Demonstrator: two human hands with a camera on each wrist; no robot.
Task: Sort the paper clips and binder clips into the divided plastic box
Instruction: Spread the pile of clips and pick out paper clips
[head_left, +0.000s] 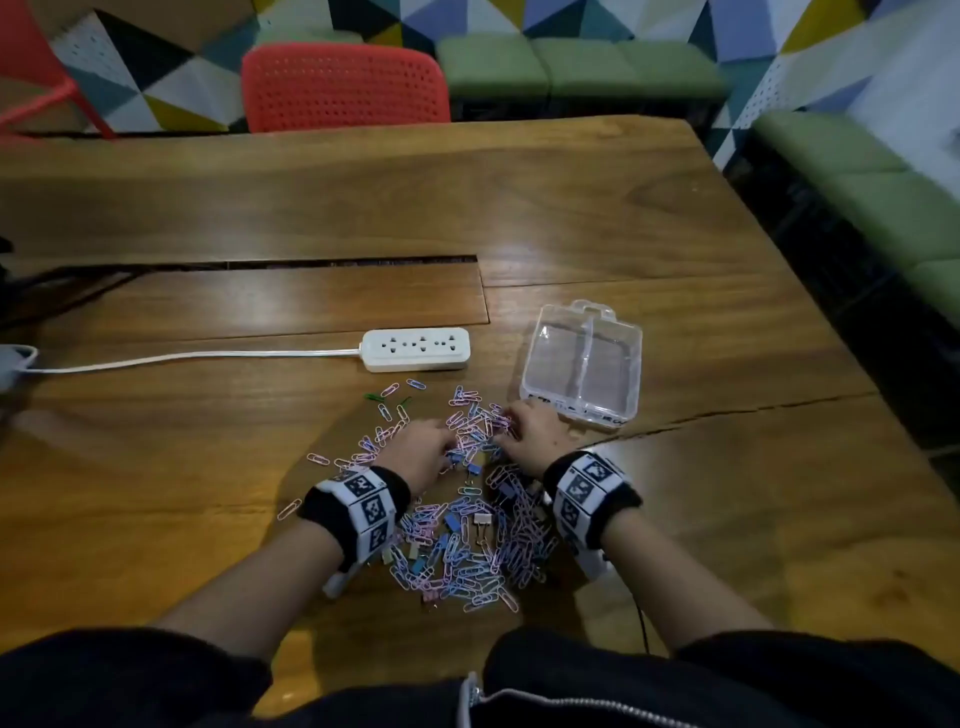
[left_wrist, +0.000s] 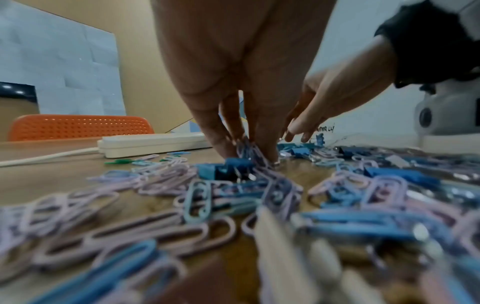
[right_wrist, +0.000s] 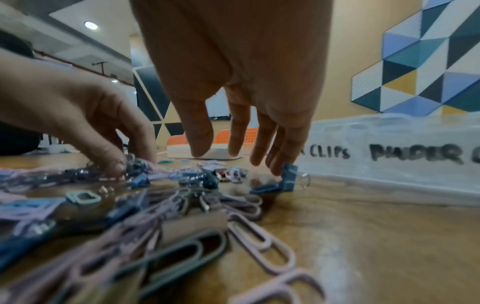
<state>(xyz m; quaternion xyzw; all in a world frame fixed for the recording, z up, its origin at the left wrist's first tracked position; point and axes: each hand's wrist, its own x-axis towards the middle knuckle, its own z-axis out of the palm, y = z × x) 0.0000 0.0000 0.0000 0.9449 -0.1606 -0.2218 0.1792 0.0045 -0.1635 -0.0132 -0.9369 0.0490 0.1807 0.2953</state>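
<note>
A loose pile of pink and blue paper clips mixed with small blue and beige binder clips lies on the wooden table. The clear divided box stands open beyond the pile on the right, and its front wall carries handwritten labels. My left hand is down in the pile. Its thumb and fingers pinch a small bunch of paper clips. My right hand hovers over the pile's far right with fingers straight and spread. Its little finger touches a blue binder clip beside the box.
A white power strip with its cord lies just beyond the pile. A red chair stands at the far side of the table. The table's right edge runs past the box. A few stray clips lie left of the pile.
</note>
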